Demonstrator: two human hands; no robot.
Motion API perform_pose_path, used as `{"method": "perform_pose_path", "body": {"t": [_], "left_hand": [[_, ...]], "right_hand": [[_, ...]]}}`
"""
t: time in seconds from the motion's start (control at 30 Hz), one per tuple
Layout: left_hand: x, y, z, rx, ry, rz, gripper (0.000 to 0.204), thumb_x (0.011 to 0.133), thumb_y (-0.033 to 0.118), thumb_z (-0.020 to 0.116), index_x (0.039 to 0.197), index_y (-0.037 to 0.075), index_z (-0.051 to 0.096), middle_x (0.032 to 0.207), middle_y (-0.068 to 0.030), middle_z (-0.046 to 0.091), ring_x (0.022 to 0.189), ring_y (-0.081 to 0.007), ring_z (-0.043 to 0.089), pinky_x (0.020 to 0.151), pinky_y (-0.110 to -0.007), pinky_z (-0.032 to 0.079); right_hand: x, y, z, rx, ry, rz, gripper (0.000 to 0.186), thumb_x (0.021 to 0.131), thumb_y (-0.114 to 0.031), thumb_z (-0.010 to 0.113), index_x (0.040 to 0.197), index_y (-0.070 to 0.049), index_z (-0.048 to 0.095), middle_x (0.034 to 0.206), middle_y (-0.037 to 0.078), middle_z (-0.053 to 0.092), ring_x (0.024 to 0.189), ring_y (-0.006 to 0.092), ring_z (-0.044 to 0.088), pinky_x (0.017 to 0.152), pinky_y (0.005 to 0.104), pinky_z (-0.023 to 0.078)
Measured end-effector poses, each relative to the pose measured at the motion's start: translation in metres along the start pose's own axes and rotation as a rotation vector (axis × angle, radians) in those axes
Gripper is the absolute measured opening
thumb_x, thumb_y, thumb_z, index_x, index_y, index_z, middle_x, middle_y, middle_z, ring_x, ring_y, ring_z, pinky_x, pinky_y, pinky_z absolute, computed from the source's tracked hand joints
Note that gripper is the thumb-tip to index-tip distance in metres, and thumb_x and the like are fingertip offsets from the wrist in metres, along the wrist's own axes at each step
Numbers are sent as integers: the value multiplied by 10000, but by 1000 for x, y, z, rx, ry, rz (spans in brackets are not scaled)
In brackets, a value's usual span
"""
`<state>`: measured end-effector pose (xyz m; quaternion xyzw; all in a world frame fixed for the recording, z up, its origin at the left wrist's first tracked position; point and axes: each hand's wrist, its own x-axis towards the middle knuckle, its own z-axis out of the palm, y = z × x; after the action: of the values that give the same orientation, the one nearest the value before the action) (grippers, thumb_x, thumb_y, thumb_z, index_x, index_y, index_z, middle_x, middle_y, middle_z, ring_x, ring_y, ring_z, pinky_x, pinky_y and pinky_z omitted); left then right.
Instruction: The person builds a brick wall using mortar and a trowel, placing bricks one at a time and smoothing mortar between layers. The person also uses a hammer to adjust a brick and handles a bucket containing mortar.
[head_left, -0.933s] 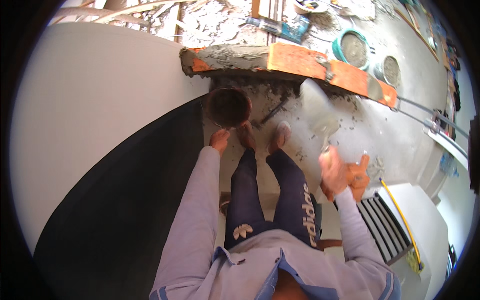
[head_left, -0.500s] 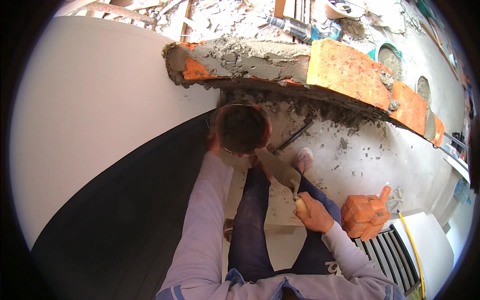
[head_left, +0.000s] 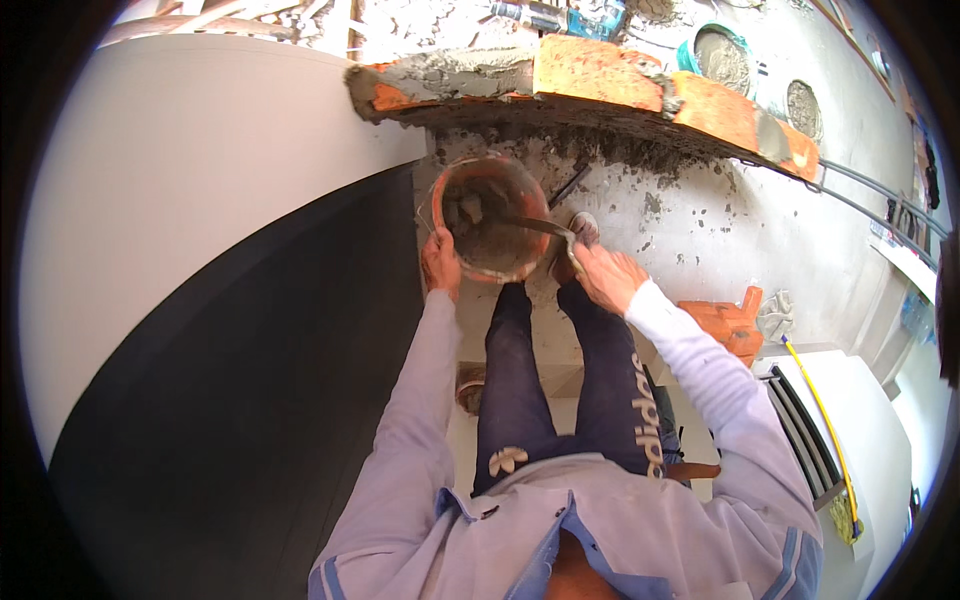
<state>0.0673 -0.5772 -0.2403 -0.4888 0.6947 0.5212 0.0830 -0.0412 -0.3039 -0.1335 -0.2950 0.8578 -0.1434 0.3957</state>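
I grip the left rim of an orange bucket with my left hand; grey mortar lies inside it. My right hand is closed on the handle of a metal trowel, whose blade dips into the bucket from the right. The bucket is in front of my legs, just short of a low brick wall partly coated in mortar. A dark bar lies on the floor right of the bucket.
A stack of orange bricks is right of my legs, near a yellow pole. Beyond the wall are mortar buckets, a blue power drill and rubble. On my left are a white wall and black surface. Long bars run rightward.
The trowel has come leftward from over the floor into the bucket, with my right hand moving up behind it. The bucket now shows more of its inside, and my left hand is at its rim.
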Motion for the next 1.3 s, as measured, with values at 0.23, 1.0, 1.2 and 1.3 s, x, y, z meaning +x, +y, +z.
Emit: {"method": "perform_pose_path", "body": {"t": [0.23,1.0,1.2,1.3], "left_hand": [[-152,131,-142,-234,-183,192,437,1038,369,396,1146,-3,597,1083,-52,643,974,-121,583,868,-282,465],[-210,189,-118,-497,-86,353,324,1040,299,423,1044,23,593,1007,-20,613,918,-90,549,831,-258,449],[-234,157,-109,-481,99,234,306,1042,286,415,1041,36,591,984,-21,625,906,-81,555,818,-248,447],[-253,150,-97,-507,156,233,293,1042,287,408,861,81,512,816,34,525,770,-45,468,701,-224,406]], "right_hand": [[-61,-91,-108,143,-165,-11,216,895,-181,514,1057,-38,521,968,249,633,906,440,629,776,516,511],[-134,-36,-182,1351,-698,-155,390,890,-206,661,1232,-68,534,740,3,525,477,68,471,393,226,393],[-138,50,-240,898,-245,3,421,871,-187,652,1254,-66,526,734,-8,533,471,56,486,400,223,422],[-108,117,-223,245,390,-320,388,794,-171,656,1150,-62,546,791,113,614,656,282,618,597,403,512]]}}
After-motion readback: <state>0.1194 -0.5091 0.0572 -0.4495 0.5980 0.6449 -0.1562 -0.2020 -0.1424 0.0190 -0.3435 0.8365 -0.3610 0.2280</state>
